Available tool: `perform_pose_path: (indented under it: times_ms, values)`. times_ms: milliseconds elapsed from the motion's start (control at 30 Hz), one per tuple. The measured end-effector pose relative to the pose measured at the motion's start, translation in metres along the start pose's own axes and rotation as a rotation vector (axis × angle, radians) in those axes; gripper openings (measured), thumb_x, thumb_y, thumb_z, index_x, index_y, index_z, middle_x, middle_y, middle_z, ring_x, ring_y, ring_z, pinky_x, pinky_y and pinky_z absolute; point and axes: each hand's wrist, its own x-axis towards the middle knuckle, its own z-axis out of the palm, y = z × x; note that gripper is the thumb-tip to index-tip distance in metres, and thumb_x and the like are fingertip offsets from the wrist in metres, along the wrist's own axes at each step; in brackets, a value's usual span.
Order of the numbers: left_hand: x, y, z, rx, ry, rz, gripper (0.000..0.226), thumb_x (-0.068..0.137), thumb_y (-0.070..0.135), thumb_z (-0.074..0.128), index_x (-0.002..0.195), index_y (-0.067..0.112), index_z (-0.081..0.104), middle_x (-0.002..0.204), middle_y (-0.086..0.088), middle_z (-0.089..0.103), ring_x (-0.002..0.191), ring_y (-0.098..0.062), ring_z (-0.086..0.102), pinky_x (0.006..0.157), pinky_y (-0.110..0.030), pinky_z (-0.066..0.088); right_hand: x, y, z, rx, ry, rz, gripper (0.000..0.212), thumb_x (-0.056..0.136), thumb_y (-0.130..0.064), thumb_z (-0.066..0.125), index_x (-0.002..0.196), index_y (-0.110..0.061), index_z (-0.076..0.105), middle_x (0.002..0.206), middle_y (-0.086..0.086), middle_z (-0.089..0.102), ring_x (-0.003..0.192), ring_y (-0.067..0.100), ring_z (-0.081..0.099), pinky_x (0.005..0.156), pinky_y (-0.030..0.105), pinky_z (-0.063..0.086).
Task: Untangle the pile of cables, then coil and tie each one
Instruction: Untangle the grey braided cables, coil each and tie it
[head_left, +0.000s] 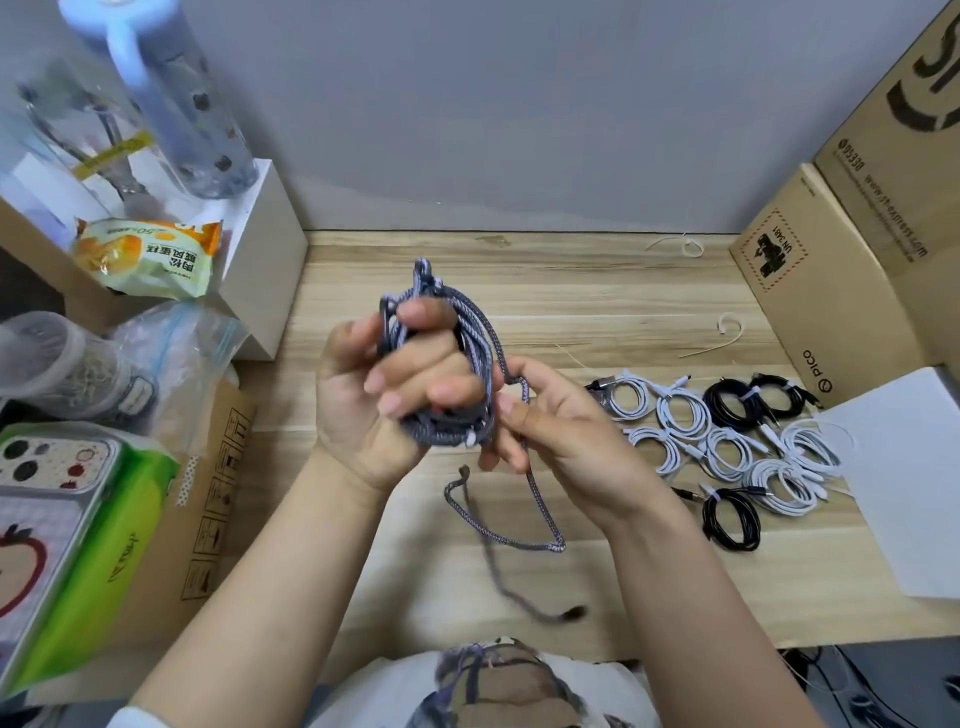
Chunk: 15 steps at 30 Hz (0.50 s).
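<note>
Above the middle of the wooden worktop (597, 291), the left hand (384, 395) is wrapped around a bundle of grey braided cable (457, 338), its fingers curled through the loops so the coil stands up out of the fist. Just beside it, the right hand (550, 431) pinches a strand of the same cable between thumb and fingertips; below that pinch the loose tail (535, 499) hangs down in a bend towards the worktop, and its far end is blurred.

To the right of the braided cable, lying on the worktop, is a cluster of coiled white cables (727, 441) with a few coiled black cables (732, 514) among them, each bound at one spot. Beyond those, two loose pale ties (722, 332) lie on the wood, near a cardboard box (810, 291). A white sheet (904, 478) sits just beside the coiled cables on their far side.

Left of the braided cable are a tall blue bottle (171, 104), a snack packet (150, 254) and a green tissue pack (109, 545).
</note>
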Motion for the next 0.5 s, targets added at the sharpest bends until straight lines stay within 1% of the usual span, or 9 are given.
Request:
perform_pose_path:
  times_ms: [33,67,100,133,167,200,300,400,500]
  values:
    - [0.002,0.003,0.003,-0.033,0.075,0.018,0.013,0.086,0.008,0.054,0.094,-0.003,0.054,0.054,-0.002,0.038,0.053,-0.016,0.038,0.071,-0.031,0.039,0.0,0.001,0.002,0.05,-0.02,0.047,0.014,0.087,-0.012,0.047,0.101,-0.014,0.047,0.043,-0.007,0.038,0.036,0.008,0.044,0.055,0.024,0.047]
    - [0.005,0.007,0.001,-0.032,0.14,0.044,0.014,0.087,0.007,0.053,0.095,-0.004,0.054,0.055,-0.005,0.039,0.053,-0.018,0.038,0.074,-0.031,0.039,0.0,0.001,0.005,0.086,-0.028,0.104,0.017,0.089,-0.013,0.049,0.105,-0.016,0.045,0.042,-0.008,0.033,0.031,0.008,0.038,0.05,0.025,0.043]
    - [0.006,0.01,-0.001,-0.017,0.218,0.073,0.014,0.087,0.006,0.052,0.096,-0.005,0.055,0.056,-0.008,0.042,0.053,-0.021,0.04,0.076,-0.031,0.039,-0.001,0.002,0.007,0.088,-0.026,0.16,0.018,0.092,-0.016,0.051,0.108,-0.017,0.045,0.042,-0.008,0.03,0.028,0.006,0.03,0.046,0.024,0.036]
    - [0.008,0.013,-0.004,-0.001,0.275,0.109,0.014,0.087,0.005,0.052,0.097,-0.005,0.055,0.056,-0.011,0.047,0.053,-0.023,0.045,0.077,-0.031,0.041,-0.002,0.002,0.008,0.041,-0.024,0.204,0.014,0.095,-0.018,0.049,0.109,-0.017,0.047,0.042,-0.009,0.028,0.028,0.003,0.023,0.042,0.022,0.03]
    - [0.009,0.016,-0.008,-0.014,0.296,0.119,0.014,0.087,0.004,0.053,0.097,-0.004,0.056,0.058,-0.012,0.051,0.055,-0.024,0.049,0.078,-0.032,0.043,-0.004,0.002,0.009,-0.026,-0.03,0.243,0.011,0.098,-0.018,0.044,0.105,-0.015,0.051,0.042,-0.009,0.028,0.03,0.001,0.019,0.039,0.02,0.024]
    - [0.011,0.018,-0.01,-0.007,0.295,0.148,0.014,0.086,0.003,0.054,0.098,-0.004,0.056,0.059,-0.012,0.052,0.056,-0.023,0.051,0.078,-0.033,0.045,-0.006,0.002,0.01,-0.084,-0.045,0.278,0.015,0.099,-0.018,0.04,0.099,-0.013,0.054,0.043,-0.01,0.028,0.032,0.001,0.018,0.038,0.019,0.02]
    - [0.015,0.017,-0.017,0.019,0.304,0.229,0.017,0.082,0.008,0.057,0.095,-0.001,0.06,0.058,-0.004,0.05,0.054,-0.017,0.05,0.074,-0.031,0.05,-0.012,0.0,0.014,-0.187,-0.065,0.34,0.024,0.101,-0.018,0.038,0.085,-0.014,0.055,0.043,-0.011,0.029,0.033,0.001,0.018,0.037,0.016,0.016]
    - [0.019,0.007,-0.021,0.278,0.439,0.249,0.019,0.084,0.019,0.047,0.094,0.006,0.056,0.054,0.005,0.045,0.049,-0.01,0.044,0.066,-0.025,0.05,-0.012,-0.005,0.02,-0.348,-0.08,0.365,0.025,0.101,-0.014,0.039,0.08,-0.016,0.053,0.038,-0.015,0.032,0.032,-0.002,0.022,0.035,0.013,0.018]
    - [0.02,0.0,-0.025,0.52,0.498,0.253,0.025,0.091,0.024,0.037,0.095,0.006,0.053,0.052,0.005,0.044,0.047,-0.01,0.043,0.064,-0.023,0.05,-0.014,-0.007,0.021,-0.428,-0.058,0.356,0.027,0.098,-0.013,0.044,0.074,-0.019,0.056,0.039,-0.015,0.033,0.032,-0.002,0.028,0.037,0.013,0.021]
